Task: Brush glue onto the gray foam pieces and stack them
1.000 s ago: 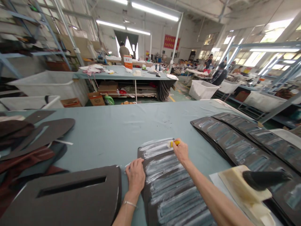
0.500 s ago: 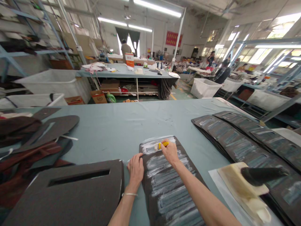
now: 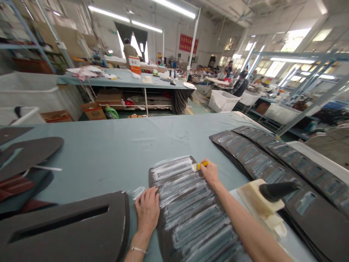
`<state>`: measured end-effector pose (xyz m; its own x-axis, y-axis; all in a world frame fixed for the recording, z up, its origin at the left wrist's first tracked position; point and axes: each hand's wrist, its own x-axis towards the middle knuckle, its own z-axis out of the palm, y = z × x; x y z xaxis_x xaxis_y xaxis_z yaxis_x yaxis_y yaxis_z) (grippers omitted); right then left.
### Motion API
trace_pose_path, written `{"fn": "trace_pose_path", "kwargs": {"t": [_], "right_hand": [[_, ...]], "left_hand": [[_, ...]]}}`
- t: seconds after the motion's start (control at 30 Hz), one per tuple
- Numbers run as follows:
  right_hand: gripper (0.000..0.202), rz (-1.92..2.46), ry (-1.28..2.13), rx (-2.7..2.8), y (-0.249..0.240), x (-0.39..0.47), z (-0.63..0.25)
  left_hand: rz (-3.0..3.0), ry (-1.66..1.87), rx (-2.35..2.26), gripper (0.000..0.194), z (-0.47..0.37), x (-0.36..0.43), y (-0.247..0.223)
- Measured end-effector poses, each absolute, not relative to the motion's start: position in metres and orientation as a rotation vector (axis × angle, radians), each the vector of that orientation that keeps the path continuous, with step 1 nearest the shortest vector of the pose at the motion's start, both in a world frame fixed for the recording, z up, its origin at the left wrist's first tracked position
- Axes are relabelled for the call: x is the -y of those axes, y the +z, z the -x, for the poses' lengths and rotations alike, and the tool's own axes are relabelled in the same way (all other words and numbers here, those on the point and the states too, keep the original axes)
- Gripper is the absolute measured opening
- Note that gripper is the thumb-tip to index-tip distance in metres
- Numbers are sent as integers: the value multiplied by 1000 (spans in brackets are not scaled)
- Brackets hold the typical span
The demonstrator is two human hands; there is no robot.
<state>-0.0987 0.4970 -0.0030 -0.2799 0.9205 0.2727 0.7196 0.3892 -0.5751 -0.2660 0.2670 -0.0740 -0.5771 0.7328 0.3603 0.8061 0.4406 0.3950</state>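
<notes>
A small flat brush with a yellow handle and pale bristles (image 3: 200, 166) is being held in the right hand (image 3: 211, 174), its fingers being wrapped closely round the handle. The bristles are being positioned at the far right edge of a long, dark grey panel with rounded corners (image 3: 188, 203). That panel is being supported lengthwise on a desk covered in blue-grey sheeting (image 3: 109, 149), and its face is being crossed by streaks of white, wet-looking coating. The left hand (image 3: 148, 207) is being rested palm down just beside the panel's left edge; its fingers are being held extended and slightly parted, nothing being gripped, with the tips being placed at that edge. A thin silvery bracelet (image 3: 139, 250) is being worn on the left wrist. Near the left forearm, a wide dark grey panel with one long slot (image 3: 73, 233) is being carried by the desk. On the right, long dark panels with pale-streaked slots (image 3: 253, 156) are being stacked in overlapping rows. Near the right forearm, a cream-coloured plastic container with a black tapered piece (image 3: 252, 194) is being supported on a white sheet (image 3: 234, 194)
</notes>
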Motion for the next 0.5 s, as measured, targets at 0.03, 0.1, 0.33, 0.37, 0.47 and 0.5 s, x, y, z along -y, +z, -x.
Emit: {"fn": "trace_pose_path", "kwargs": {"t": [0.03, 0.1, 0.33, 0.37, 0.47, 0.5], "right_hand": [[20, 1412, 406, 2069, -2, -501, 95], [21, 1337, 417, 2093, -2, -501, 94], [20, 1373, 536, 2007, -4, -485, 107], [21, 1353, 523, 1995, -3, -479, 114], [22, 1129, 732, 2075, -3, -448, 146], [22, 1070, 827, 2098, -5, -438, 156]], "left_hand": [[1364, -810, 2547, 28, 266, -267, -74], [1356, -803, 2547, 28, 266, -267, -75], [1361, -771, 2552, 27, 263, -267, -74], [1355, -768, 2554, 27, 262, -267, -73], [1344, -764, 2560, 27, 262, -267, -72], [1348, -765, 2561, 27, 262, -267, -72]]}}
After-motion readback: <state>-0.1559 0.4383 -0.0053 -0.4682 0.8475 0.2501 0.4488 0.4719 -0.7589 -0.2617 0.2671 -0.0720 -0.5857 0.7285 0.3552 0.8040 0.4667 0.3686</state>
